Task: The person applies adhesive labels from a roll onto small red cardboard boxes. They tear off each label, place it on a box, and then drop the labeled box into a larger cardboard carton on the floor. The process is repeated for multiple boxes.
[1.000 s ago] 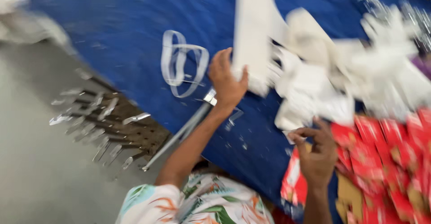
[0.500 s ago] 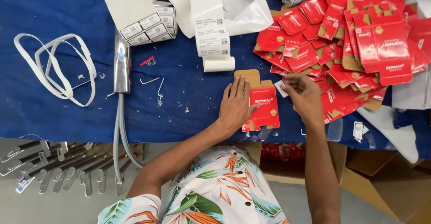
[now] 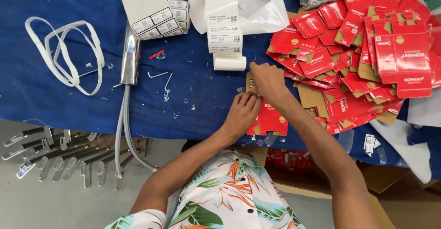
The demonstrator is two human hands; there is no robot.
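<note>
The left hand [image 3: 241, 114] lies flat, fingers together, pressing down a flat red die-cut cardboard carton blank [image 3: 271, 118] at the near edge of the blue cloth-covered worktop [image 3: 55, 100]. The right hand [image 3: 266, 79] reaches in just above it, fingertips pinched at the blank's brown upper flap; what it pinches is too small to make out. The two hands almost touch.

Just beyond the right hand sits a small white roll of label backing [image 3: 229, 62], its strip of printed labels [image 3: 223, 27] running away from the person. To the right a loose heap of more red carton blanks [image 3: 367, 40] spreads right up against the right forearm, some turned brown side up. To the left lie two small bent metal keys [image 3: 163, 78], then a chrome tap body [image 3: 130, 54] with grey hoses [image 3: 121, 132] hanging over the edge, and a looped white strap [image 3: 69, 54] farther off. Metal brackets [image 3: 50, 153] lie on the floor below. The heap is cut off at the right and far edges.
</note>
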